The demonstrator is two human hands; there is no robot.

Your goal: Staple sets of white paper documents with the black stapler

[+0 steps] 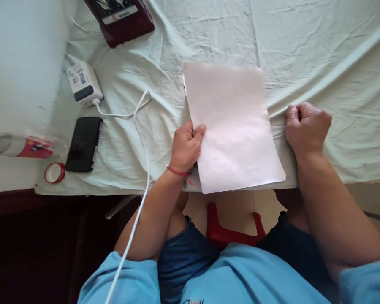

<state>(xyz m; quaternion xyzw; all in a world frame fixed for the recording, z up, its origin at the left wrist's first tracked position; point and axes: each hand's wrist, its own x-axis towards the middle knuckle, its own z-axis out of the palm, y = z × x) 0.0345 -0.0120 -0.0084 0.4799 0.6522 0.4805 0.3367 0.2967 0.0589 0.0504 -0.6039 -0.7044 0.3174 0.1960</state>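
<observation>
Now pin paper sheet (232, 126) at tabletop (319, 50) near edge with left hand (186, 145) gripping its left side; keep right hand (305, 126) clenched on cloth (209, 33), pulling wrinkles flat.

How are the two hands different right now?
The left hand pinches the paper at its edge with its thumb on top; the right hand is a closed fist gripping the cloth beside the paper. The left wrist wears a red string; the right is bare. Both rest on the table.
</observation>
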